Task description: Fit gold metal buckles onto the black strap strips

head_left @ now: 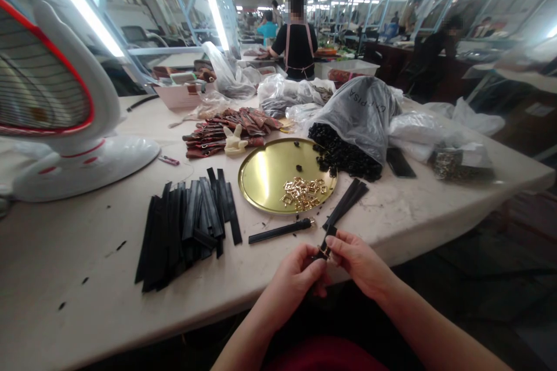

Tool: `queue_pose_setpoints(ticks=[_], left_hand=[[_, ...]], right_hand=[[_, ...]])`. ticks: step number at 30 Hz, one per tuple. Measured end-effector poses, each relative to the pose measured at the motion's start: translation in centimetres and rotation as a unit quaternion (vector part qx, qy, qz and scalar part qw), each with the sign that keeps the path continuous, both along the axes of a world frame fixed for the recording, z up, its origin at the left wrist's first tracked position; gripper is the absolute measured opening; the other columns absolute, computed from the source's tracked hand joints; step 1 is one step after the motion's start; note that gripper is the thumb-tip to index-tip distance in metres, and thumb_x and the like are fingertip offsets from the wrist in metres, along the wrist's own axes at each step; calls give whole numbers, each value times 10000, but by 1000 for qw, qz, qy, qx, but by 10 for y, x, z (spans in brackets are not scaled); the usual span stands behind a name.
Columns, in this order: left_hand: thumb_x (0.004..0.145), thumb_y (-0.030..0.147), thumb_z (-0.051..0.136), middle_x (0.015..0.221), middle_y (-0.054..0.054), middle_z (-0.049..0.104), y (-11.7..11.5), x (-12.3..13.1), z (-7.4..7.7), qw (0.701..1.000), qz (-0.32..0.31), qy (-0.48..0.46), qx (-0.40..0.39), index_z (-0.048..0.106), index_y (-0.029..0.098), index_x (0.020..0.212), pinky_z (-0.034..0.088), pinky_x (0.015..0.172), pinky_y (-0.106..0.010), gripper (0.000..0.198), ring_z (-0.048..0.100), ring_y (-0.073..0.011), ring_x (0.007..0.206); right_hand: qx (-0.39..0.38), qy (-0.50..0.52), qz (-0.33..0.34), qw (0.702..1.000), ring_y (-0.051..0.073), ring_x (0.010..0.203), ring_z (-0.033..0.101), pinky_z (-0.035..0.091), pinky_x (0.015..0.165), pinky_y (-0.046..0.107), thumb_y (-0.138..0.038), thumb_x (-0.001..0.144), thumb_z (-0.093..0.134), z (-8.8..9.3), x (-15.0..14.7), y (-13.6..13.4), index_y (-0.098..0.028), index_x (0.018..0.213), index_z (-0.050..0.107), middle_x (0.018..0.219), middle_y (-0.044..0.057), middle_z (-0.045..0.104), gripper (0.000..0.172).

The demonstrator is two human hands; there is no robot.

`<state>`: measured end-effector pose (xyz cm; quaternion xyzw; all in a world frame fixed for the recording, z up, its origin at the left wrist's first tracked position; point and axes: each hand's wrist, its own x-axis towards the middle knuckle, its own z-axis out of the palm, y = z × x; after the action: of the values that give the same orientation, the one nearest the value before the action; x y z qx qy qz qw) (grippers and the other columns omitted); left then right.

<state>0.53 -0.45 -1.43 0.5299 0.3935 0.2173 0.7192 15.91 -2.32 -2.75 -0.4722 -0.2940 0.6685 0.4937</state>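
My left hand [296,278] and my right hand [359,261] meet at the table's front edge, both closed on one short black strap [326,242] with a small gold buckle at the pinch. A finished black strap [281,231] with a buckle lies just beyond them. A pile of several black straps [187,223] lies to the left. A round gold tray [270,171] holds several gold buckles [303,192]. A couple of black straps [346,202] lie right of the tray.
A white and red desk fan [56,110] stands at the left. A grey bag [361,113] spills small black parts [343,156] by the tray. Brown leather pieces [226,130] and plastic bags lie behind. A black phone [400,162] lies right. Other people work at far tables.
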Motion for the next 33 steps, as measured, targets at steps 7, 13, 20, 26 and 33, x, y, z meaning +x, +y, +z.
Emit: queue_pose_setpoints(ticks=[7, 13, 20, 26, 33], left_hand=[[821, 420, 472, 600, 50, 541, 5, 7, -6, 999, 29, 28, 18, 465, 168, 814, 274, 414, -185, 252, 395, -49, 415], [823, 447, 456, 597, 38, 543, 9, 5, -12, 999, 8, 29, 14, 457, 164, 817, 304, 433, -192, 283, 426, -60, 428], [829, 437, 453, 636, 27, 563, 6, 2, -7, 1000, -10, 0, -12, 447, 168, 824, 361, 495, -212, 269, 489, -81, 477], [823, 464, 460, 607, 37, 540, 1, 6, -4, 1000, -2, -8, -6, 448, 166, 816, 329, 467, -200, 298, 445, -66, 446], [790, 455, 518, 638, 17, 571, -5, 9, -2, 998, 31, -46, -34, 472, 162, 795, 399, 538, -221, 297, 522, -94, 522]], right_hand=[[38, -88, -4, 995, 104, 670, 466, 354, 637, 237, -367, 719, 636, 4, -5, 1, -170, 817, 595, 752, -14, 575, 224], [0, -37, -9, 999, 64, 523, 350, 279, 516, 221, -369, 719, 639, -2, 0, 4, -155, 738, 593, 600, -48, 497, 220], [-88, 128, 0, 988, 51, 487, 375, 314, 517, 213, -309, 649, 712, -7, 0, 4, -166, 703, 560, 576, -63, 489, 216], [5, -7, 12, 1000, 77, 563, 428, 350, 570, 231, -333, 710, 653, 5, 0, -4, -172, 738, 575, 636, -44, 518, 181], [-1, 16, 7, 1000, 63, 503, 379, 318, 523, 220, -331, 714, 645, 9, 0, -7, -161, 713, 562, 581, -52, 476, 189]])
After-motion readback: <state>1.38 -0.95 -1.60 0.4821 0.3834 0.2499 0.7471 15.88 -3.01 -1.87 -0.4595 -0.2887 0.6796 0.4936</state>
